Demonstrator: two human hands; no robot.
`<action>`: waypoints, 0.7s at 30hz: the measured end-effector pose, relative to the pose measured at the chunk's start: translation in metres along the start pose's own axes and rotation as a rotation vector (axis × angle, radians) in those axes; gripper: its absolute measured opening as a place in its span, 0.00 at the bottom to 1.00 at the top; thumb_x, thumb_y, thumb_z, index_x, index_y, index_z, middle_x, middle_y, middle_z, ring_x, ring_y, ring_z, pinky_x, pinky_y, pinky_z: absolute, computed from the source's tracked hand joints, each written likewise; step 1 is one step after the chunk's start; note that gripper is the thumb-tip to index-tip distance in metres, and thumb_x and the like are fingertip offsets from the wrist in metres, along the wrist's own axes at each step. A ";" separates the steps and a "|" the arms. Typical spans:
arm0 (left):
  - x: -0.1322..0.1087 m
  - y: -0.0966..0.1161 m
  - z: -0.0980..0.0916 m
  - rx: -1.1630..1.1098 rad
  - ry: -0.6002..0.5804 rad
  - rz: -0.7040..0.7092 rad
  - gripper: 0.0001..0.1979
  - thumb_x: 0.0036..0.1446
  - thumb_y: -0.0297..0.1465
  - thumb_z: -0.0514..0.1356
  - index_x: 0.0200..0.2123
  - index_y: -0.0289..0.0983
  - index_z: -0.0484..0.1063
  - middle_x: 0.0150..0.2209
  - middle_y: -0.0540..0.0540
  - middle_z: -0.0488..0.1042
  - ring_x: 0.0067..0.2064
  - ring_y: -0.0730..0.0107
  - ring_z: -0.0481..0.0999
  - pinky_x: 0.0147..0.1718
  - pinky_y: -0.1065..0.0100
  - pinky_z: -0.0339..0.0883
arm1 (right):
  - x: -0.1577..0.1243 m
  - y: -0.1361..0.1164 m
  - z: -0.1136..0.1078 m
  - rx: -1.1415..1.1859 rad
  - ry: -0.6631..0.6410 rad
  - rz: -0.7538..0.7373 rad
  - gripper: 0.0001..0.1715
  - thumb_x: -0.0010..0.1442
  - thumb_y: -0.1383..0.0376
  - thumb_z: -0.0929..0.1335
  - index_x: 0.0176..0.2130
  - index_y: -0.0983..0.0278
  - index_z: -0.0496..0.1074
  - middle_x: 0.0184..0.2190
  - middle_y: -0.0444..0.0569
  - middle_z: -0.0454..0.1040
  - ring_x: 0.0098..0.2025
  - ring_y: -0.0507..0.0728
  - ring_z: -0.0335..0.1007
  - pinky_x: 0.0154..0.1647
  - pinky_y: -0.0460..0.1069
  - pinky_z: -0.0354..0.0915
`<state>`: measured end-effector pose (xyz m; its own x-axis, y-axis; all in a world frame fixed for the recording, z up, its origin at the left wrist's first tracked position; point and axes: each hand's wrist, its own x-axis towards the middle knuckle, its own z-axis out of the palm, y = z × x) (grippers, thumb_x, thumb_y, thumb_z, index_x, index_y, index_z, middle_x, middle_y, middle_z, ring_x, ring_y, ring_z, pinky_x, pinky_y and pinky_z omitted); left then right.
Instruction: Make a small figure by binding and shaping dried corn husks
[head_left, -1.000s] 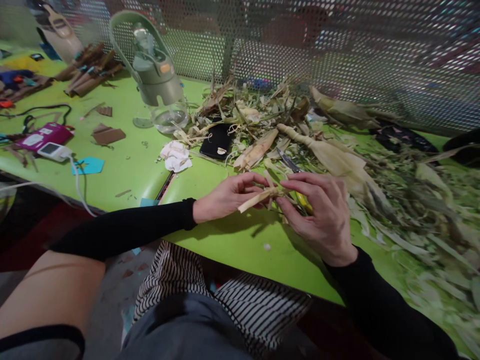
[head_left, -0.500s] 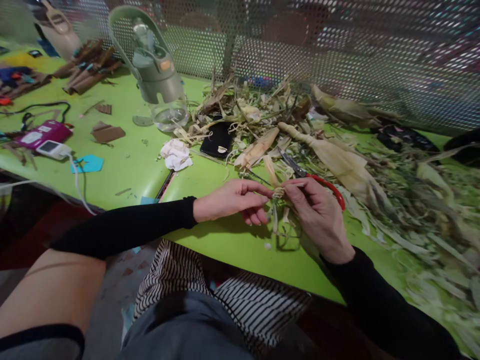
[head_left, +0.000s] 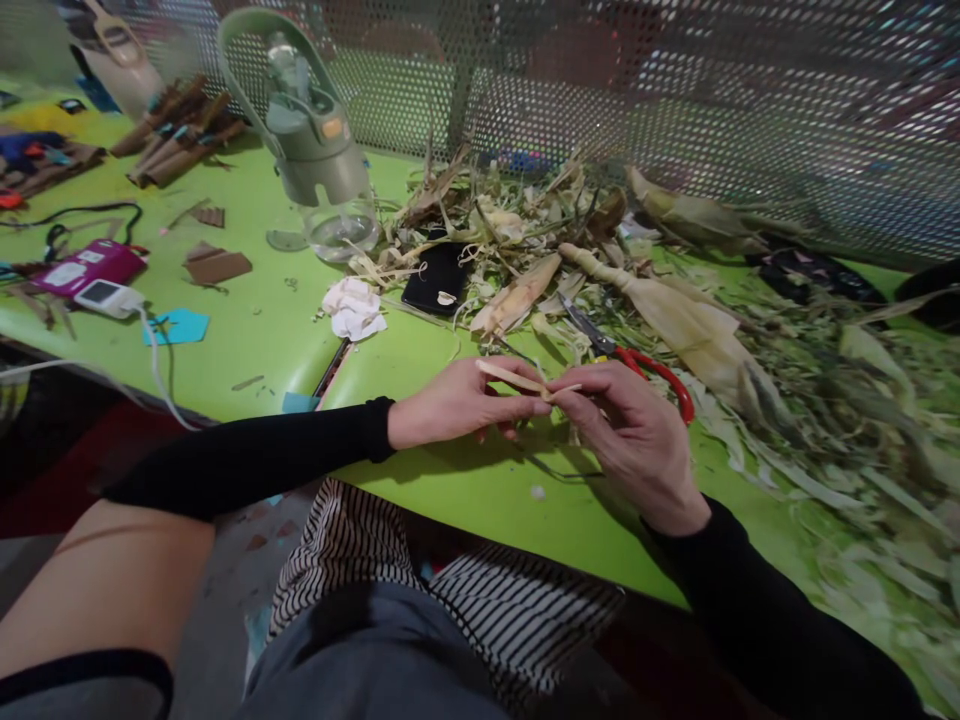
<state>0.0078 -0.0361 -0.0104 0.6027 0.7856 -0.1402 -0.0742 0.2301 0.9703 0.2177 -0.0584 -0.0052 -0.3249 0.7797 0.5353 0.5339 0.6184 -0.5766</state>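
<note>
Head view: green table (head_left: 450, 540), with a small white scrap (head_left: 537, 492) on the near side of the hands. Left hand (head_left: 461, 402), black sleeve, has thumb and fingers pinched on a narrow pale husk strip (head_left: 514, 376); lower fingers curl loosely under. Right hand (head_left: 637, 430) pinches the same piece, thumb against forefinger, with a thin end poking out past the tips. Fingers hide most of the middle, so cannot tell whether it is knotted, folded or just crossed.

Risks, as judged: strip looks dry and thin, so a hard pull between the two pinches could split it; a loose grip on either side could let it slip or untwist, since so little of it is held.

Strip sits between the two sets of fingertips, above the table, longer end lying over the left forefinger.

Red-handled scissors (head_left: 589, 327) lie just beyond the right hand, blades pointing away. Past the left hand: crumpled tissue (head_left: 354, 308) and black phone (head_left: 433, 280). Large husk (head_left: 686, 318) beyond the right hand, tangled husk pile (head_left: 517, 222) beyond both. Farther, past the left hand: water bottle (head_left: 322, 175). Mesh screen (head_left: 562, 90) backs everything.
</note>
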 end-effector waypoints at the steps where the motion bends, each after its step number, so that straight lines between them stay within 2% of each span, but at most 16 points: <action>1: 0.000 0.000 0.000 -0.027 0.011 -0.016 0.15 0.60 0.33 0.71 0.48 0.33 0.77 0.36 0.49 0.80 0.29 0.79 0.77 0.26 0.75 0.67 | 0.000 0.001 0.000 -0.025 0.025 -0.040 0.03 0.68 0.62 0.72 0.40 0.57 0.79 0.35 0.47 0.83 0.36 0.58 0.80 0.36 0.53 0.75; 4: 0.003 -0.001 0.001 -0.167 -0.006 -0.004 0.15 0.60 0.30 0.70 0.49 0.32 0.77 0.40 0.45 0.81 0.35 0.75 0.79 0.38 0.69 0.75 | 0.000 0.001 0.001 -0.123 0.081 -0.145 0.04 0.66 0.65 0.74 0.42 0.57 0.80 0.35 0.48 0.84 0.36 0.59 0.82 0.36 0.55 0.77; 6: 0.006 -0.003 0.001 -0.269 -0.051 0.027 0.14 0.57 0.31 0.72 0.44 0.31 0.80 0.41 0.44 0.82 0.39 0.74 0.79 0.47 0.65 0.75 | -0.001 -0.001 0.002 -0.189 0.101 -0.201 0.07 0.66 0.69 0.73 0.44 0.57 0.81 0.36 0.48 0.85 0.38 0.59 0.83 0.38 0.55 0.78; 8: 0.009 -0.007 -0.001 -0.366 -0.085 0.029 0.16 0.53 0.35 0.75 0.40 0.31 0.81 0.39 0.45 0.82 0.40 0.74 0.79 0.52 0.64 0.73 | -0.002 -0.003 0.004 -0.245 0.099 -0.222 0.11 0.66 0.70 0.73 0.46 0.57 0.81 0.39 0.48 0.86 0.40 0.59 0.83 0.40 0.55 0.79; 12: 0.012 -0.010 -0.005 -0.429 -0.074 -0.028 0.19 0.52 0.42 0.76 0.31 0.31 0.80 0.28 0.52 0.76 0.32 0.79 0.74 0.48 0.67 0.73 | -0.002 -0.005 0.003 -0.264 0.025 -0.244 0.10 0.68 0.68 0.72 0.48 0.57 0.82 0.42 0.50 0.86 0.42 0.59 0.83 0.41 0.56 0.79; 15: 0.013 -0.006 -0.009 -0.420 0.016 -0.053 0.15 0.53 0.38 0.76 0.32 0.31 0.80 0.31 0.51 0.79 0.31 0.81 0.74 0.44 0.70 0.74 | 0.003 0.001 -0.011 -0.192 -0.065 -0.228 0.08 0.68 0.60 0.73 0.47 0.56 0.82 0.43 0.50 0.86 0.43 0.60 0.83 0.43 0.57 0.79; 16: 0.013 -0.004 -0.010 -0.433 0.050 -0.061 0.13 0.55 0.35 0.76 0.34 0.31 0.81 0.34 0.49 0.81 0.32 0.80 0.75 0.44 0.70 0.74 | 0.005 0.005 -0.018 -0.177 -0.039 -0.184 0.08 0.68 0.58 0.73 0.47 0.56 0.82 0.42 0.50 0.86 0.43 0.61 0.83 0.43 0.58 0.78; 17: 0.013 -0.002 -0.010 -0.448 0.080 -0.069 0.10 0.56 0.32 0.75 0.36 0.31 0.81 0.38 0.47 0.83 0.34 0.80 0.77 0.45 0.70 0.75 | 0.007 0.010 -0.025 -0.175 0.046 -0.110 0.08 0.70 0.59 0.72 0.45 0.56 0.82 0.42 0.51 0.85 0.44 0.61 0.82 0.44 0.58 0.77; 19: 0.012 0.002 -0.011 -0.466 0.130 -0.083 0.05 0.60 0.28 0.71 0.37 0.31 0.81 0.43 0.45 0.84 0.35 0.80 0.79 0.45 0.69 0.76 | 0.011 0.021 -0.037 -0.191 0.332 0.053 0.10 0.71 0.58 0.71 0.40 0.58 0.82 0.38 0.54 0.84 0.39 0.60 0.80 0.38 0.57 0.74; 21: 0.011 0.005 -0.010 -0.464 0.166 -0.100 0.02 0.63 0.25 0.68 0.37 0.32 0.80 0.43 0.45 0.85 0.34 0.80 0.79 0.44 0.69 0.77 | 0.013 0.029 -0.042 -0.195 0.376 0.133 0.12 0.70 0.56 0.72 0.36 0.57 0.81 0.33 0.53 0.83 0.33 0.58 0.76 0.32 0.55 0.70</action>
<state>0.0068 -0.0204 -0.0088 0.4933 0.8186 -0.2943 -0.3904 0.5107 0.7660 0.2620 -0.0351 0.0111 0.0435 0.7387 0.6726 0.7010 0.4571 -0.5474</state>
